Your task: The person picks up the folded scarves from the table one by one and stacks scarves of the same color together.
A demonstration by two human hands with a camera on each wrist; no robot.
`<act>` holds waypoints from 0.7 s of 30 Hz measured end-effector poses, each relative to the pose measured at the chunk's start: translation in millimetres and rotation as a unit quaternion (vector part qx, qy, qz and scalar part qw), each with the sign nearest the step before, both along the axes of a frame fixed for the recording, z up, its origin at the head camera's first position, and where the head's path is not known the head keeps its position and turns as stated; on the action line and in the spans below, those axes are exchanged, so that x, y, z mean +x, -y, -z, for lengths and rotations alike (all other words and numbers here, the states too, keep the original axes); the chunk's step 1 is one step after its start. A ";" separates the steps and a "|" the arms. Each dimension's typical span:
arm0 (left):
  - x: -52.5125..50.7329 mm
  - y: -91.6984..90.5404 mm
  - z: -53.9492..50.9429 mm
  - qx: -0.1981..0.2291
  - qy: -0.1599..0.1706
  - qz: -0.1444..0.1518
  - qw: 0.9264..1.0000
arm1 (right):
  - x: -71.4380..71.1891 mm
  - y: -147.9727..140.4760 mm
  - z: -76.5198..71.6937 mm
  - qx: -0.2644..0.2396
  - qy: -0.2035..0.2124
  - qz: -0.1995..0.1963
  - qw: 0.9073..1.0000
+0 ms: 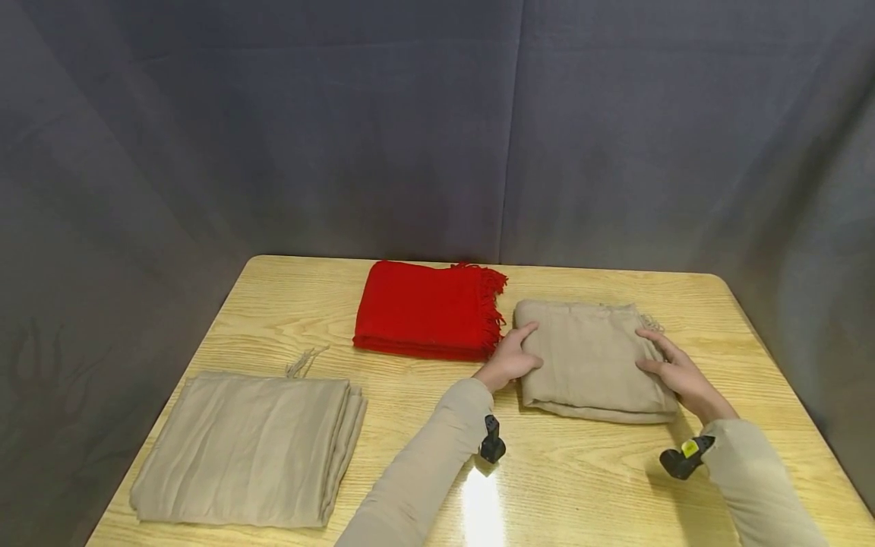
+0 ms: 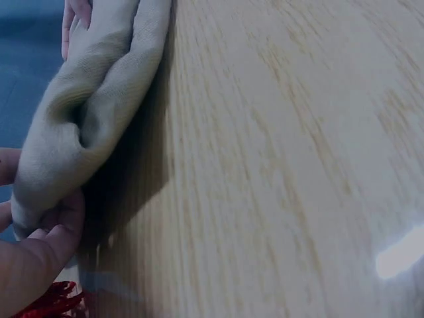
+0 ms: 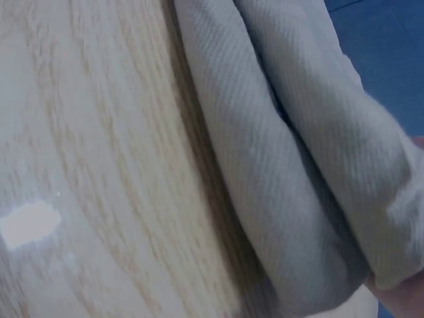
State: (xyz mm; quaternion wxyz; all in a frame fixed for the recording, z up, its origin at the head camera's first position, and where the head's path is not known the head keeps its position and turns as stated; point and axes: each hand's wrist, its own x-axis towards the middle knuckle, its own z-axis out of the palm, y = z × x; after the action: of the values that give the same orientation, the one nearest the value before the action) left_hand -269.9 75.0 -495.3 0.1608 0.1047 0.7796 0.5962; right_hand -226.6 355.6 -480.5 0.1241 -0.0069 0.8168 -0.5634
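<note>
A folded beige scarf [image 1: 591, 361] is at the right of the table in the head view, with some fringe at its far right corner. My left hand [image 1: 509, 359] grips its left side, thumb and fingers spread over the edge. On the opposite side my right hand [image 1: 687, 380] holds the right edge. The left wrist view shows fingertips [image 2: 65, 228] tucked beneath the cloth's folded end, with a dark shadow under it. In the right wrist view, thick folded layers [image 3: 318, 132] hide most of the right hand.
A folded red fringed scarf [image 1: 420, 308] lies at the back, just left of my left hand. Another folded beige cloth [image 1: 239, 448] with a loose tassel occupies the front left of the wooden table [image 1: 581, 486]. Dark curtains [image 1: 383, 137] stand behind and beside the table.
</note>
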 end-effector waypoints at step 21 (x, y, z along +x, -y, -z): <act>6.7 7.6 -24.1 -0.001 -0.052 0.007 0.999 | 14.5 8.0 -23.0 0.025 -0.061 0.045 0.997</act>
State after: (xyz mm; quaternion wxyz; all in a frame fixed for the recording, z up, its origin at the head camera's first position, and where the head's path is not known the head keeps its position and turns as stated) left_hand -263.2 67.5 -471.3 0.1240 0.1406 0.7870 0.5877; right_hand -212.1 347.7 -457.5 0.0487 -0.0014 0.8360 -0.5466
